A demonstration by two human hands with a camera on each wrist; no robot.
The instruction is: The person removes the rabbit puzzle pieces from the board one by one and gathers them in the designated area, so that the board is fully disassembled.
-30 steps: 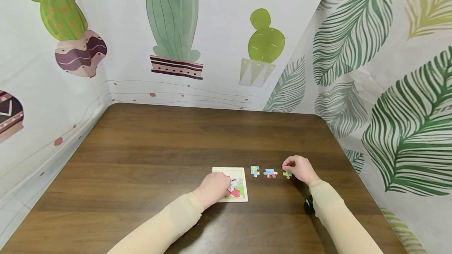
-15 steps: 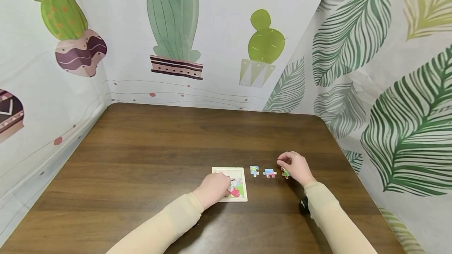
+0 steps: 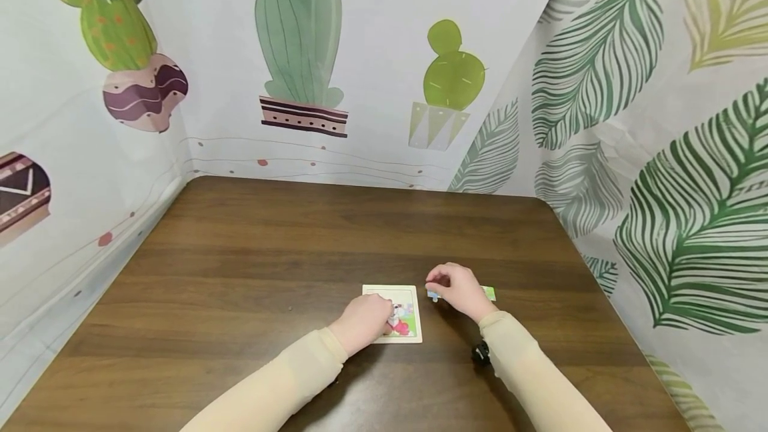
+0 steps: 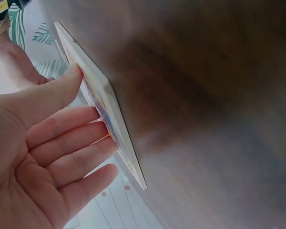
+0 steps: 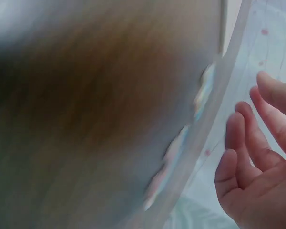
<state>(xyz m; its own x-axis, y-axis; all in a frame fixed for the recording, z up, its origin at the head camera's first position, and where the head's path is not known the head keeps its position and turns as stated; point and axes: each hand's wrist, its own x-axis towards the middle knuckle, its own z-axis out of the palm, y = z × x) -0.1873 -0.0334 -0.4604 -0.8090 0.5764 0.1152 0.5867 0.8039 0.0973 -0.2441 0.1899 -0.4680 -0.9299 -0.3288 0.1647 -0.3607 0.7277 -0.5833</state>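
My left hand (image 3: 363,319) rests its fingertips on a picture puzzle in a cream tray frame (image 3: 419,319), covering its left part. In the left wrist view the thumb and fairly straight fingers (image 4: 78,160) touch the puzzle's surface. My right hand (image 3: 461,291) hovers over loose jigsaw pieces to the right of the frame, fingers loosely bent and holding nothing. A blue piece (image 3: 433,295) shows below its fingertips, and a green piece (image 3: 489,293) beyond the hand. The right wrist view has the pieces (image 5: 205,90) lying in a row on the table, apart from the fingers.
A brown wooden table (image 3: 270,239) carries everything. Patterned cloth (image 3: 372,52) with cacti and leaves hangs behind and at the sides. A black band (image 3: 481,353) sits at the right wrist.
My right hand has let go of the green piece at the far right and moved left, over the other pieces toward the blue one. The left hand stays on the puzzle.
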